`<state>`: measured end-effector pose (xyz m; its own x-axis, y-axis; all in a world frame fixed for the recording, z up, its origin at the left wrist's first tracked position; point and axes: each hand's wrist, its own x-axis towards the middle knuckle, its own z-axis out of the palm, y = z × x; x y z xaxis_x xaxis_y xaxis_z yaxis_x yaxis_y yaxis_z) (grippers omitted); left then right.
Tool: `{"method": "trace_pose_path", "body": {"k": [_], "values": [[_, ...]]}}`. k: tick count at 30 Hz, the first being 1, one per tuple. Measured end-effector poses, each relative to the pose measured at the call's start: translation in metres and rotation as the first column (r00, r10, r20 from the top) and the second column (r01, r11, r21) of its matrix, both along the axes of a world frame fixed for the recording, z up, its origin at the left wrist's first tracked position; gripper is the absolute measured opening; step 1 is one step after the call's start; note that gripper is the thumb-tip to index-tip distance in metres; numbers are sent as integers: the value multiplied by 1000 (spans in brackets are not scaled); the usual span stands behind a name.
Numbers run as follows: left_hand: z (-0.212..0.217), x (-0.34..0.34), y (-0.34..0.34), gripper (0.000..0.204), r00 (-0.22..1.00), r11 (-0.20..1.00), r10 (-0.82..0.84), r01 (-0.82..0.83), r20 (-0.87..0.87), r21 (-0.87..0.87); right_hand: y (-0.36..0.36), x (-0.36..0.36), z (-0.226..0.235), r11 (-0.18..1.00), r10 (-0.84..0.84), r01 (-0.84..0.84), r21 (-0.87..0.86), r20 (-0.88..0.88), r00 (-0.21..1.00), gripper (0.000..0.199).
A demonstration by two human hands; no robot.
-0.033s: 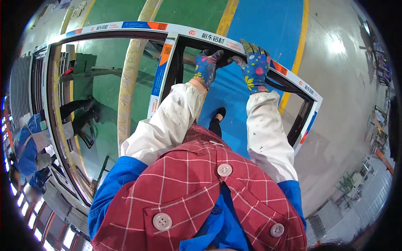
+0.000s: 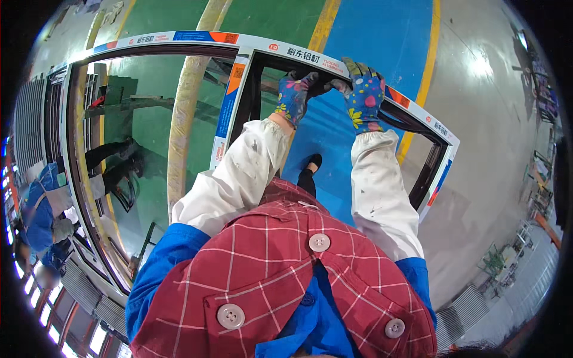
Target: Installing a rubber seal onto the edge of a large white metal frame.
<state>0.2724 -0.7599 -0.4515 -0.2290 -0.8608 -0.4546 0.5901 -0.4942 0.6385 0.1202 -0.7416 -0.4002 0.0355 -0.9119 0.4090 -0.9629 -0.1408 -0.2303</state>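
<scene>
My gloved left hand (image 2: 292, 99) is closed, its fingertips and thumb pressed together at the dark inner edge of an aluminium window frame (image 2: 256, 43); what they hold is hidden. On the same top rail, my right hand (image 2: 363, 98) wraps its fingers over the white-filmed outer face, thumb on the inner side. Both gloves are blue with flower patterns and dark grey fingers. A slack black strip (image 2: 401, 122), looking like rubber seal, hangs under the rail beside my right hand. A filmed mullion (image 2: 228, 107) divides the frame's two openings.
A yellow wrapped beam (image 2: 182, 119) passes below the frame's left opening. Another person in blue (image 2: 40, 209) is at the far left. Ribbed metal stacks (image 2: 31, 122) stand nearby. Racks with material (image 2: 507, 256) line the right. My shoe (image 2: 314, 160) shows on the blue floor lane.
</scene>
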Motion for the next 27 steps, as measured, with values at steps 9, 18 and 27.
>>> {"method": "trace_pose_path", "body": {"k": [9,18,27], "values": [[-16,-4,-2,33,991,995,96,-94,-89,26,-8,9,-12,999,-46,46,-7,-66,997,41],[-6,3,-2,32,983,994,90,-77,-162,82,-10,1,-10,994,86,-85,66,-7,996,45],[-24,-6,-3,33,875,983,172,-126,-453,131,-12,14,-6,999,34,-34,31,11,999,39]]}}
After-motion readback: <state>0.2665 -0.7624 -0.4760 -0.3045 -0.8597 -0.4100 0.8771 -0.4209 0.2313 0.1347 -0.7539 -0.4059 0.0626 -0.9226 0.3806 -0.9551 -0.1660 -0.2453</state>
